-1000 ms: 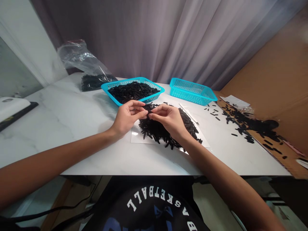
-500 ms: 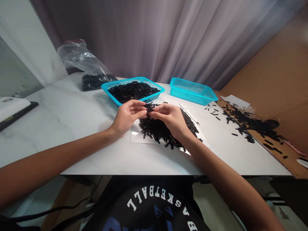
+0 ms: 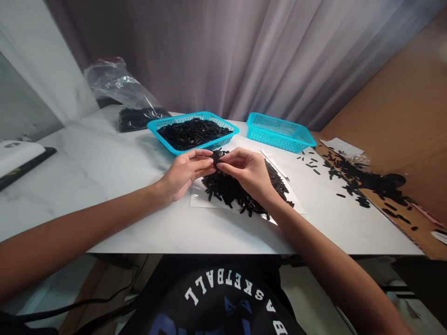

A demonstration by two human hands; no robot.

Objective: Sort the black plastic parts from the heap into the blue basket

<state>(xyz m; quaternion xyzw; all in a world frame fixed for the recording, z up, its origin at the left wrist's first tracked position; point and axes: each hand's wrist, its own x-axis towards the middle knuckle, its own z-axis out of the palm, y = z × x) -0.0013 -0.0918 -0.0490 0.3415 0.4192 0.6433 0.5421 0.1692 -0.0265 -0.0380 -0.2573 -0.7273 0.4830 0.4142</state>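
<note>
At the left edge of the tabletop (image 3: 223, 235), a white device (image 3: 17, 153) on something flat and dark; by the far left corner, a clear plastic bag (image 3: 115, 83) with dark pieces in its lower part. Next along the far edge, the left blue basket (image 3: 235, 131), heaped with slim black pieces (image 3: 195, 131): by the look of it, a substantial share already gathered there. In front of that basket, the left hand (image 3: 179, 176), with fingertips brought close at one side of a small dark piece (image 3: 216, 161); cannot tell whether truly gripping. Facing it, the right hand (image 3: 250, 172), with thumb and forefinger apparently pinched on that same piece, above the far side of a large black heap (image 3: 223, 186). Beneath the heap, a white sheet (image 3: 202, 201), well in from the near edge of the tabletop. Judging by amount alone, plenty outside the baskets, so probably nowhere near finished; exact share impossible to tell. Toward the sheet's far right side, a narrow white strip (image 3: 274, 163); behind, near the far edge, the right blue basket (image 3: 310, 137), with no black load visible through its mesh. Along the right edge, scattered black pieces (image 3: 349, 179), partly on the tabletop and partly on a brown surface (image 3: 415, 242), apparently ungathered, near a piece of white paper (image 3: 340, 146).
</note>
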